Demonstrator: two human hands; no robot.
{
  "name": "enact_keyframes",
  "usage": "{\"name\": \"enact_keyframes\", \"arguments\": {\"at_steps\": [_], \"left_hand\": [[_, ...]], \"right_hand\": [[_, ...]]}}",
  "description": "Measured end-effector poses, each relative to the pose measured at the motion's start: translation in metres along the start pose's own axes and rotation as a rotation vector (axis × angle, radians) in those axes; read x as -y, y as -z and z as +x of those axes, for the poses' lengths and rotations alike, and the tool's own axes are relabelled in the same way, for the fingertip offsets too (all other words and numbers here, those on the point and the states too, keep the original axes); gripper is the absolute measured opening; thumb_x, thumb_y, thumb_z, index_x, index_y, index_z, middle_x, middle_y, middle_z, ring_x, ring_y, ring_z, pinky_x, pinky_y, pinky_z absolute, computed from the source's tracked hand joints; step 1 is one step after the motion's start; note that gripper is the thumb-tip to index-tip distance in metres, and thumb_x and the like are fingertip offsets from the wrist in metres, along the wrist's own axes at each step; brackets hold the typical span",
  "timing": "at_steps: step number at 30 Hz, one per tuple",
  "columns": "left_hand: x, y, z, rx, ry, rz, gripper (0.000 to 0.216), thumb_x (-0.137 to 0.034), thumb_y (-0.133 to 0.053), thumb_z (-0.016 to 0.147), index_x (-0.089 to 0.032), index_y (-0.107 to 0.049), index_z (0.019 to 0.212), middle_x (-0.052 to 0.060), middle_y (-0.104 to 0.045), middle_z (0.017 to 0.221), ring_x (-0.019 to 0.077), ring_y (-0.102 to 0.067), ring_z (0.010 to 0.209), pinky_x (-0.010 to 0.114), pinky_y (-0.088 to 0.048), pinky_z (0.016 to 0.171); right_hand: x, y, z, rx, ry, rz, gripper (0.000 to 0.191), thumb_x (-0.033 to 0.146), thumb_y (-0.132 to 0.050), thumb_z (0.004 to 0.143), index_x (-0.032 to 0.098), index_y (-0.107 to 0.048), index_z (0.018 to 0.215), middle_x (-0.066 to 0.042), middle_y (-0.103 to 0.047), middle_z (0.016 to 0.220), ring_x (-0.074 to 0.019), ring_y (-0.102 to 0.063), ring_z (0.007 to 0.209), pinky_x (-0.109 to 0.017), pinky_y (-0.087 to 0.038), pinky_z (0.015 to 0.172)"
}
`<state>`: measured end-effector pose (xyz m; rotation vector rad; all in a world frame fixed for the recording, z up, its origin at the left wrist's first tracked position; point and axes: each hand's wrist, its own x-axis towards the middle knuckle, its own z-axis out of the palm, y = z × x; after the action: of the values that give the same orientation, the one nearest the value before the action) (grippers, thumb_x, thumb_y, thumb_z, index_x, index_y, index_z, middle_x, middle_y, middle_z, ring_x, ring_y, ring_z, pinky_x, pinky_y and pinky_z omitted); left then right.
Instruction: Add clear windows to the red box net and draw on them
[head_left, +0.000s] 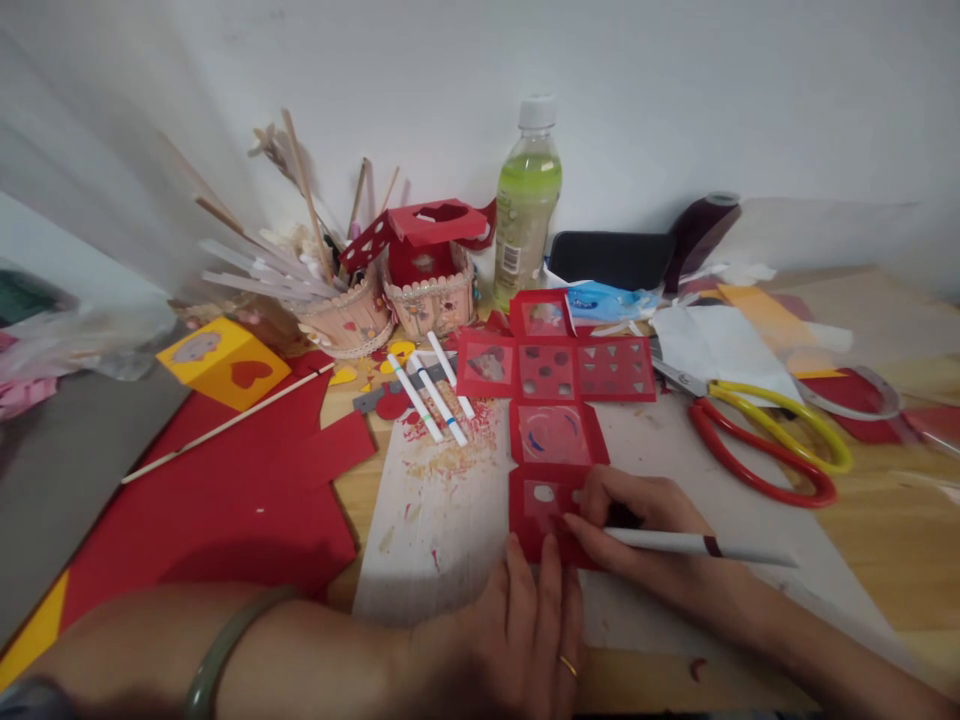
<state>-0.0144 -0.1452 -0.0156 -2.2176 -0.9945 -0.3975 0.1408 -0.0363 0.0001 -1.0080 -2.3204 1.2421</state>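
Observation:
A red paper cutout (519, 450), shaped like an unfolded box, lies on the white board (420, 540). Clear film backs its cut-out shapes, and blue and pale curved lines mark the panel above the lowest one. My left hand (517, 620) rests flat, its fingertips on the bottom edge of the cutout. In my right hand (645, 520) is a white marker (667, 541) with a dark red band, pinched between thumb and fingers. Its tip points at the lowest panel, but the fingers hide whether it touches. Several white markers (435, 405) lie left of the cutout.
Scissors (757, 440) with red and yellow handles lie at right. Behind stand a green drink bottle (528, 200), a black phone-like slab (611, 260) and two decorated baskets (431, 295). Leftward are a yellow paper box (225, 360), a thin stick (225, 425) and red sheets (247, 520).

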Motion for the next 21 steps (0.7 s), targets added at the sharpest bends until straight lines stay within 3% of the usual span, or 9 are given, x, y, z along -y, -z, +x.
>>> {"name": "enact_keyframes", "arguments": {"at_steps": [21], "left_hand": [[0.0025,0.0017,0.0001,0.032,-0.03,0.006,0.031,-0.029,-0.052,0.088,-0.006,-0.068,0.1,0.011,-0.072,0.094,0.0233,-0.07,0.072,0.028,-0.052,0.057]], "right_hand": [[0.003,0.0034,-0.0005,0.036,-0.029,0.034,0.027,0.03,-0.052,0.083,0.021,-0.04,0.061,0.002,-0.05,0.058,-0.0115,-0.042,0.053,-0.024,-0.035,0.048]]}}
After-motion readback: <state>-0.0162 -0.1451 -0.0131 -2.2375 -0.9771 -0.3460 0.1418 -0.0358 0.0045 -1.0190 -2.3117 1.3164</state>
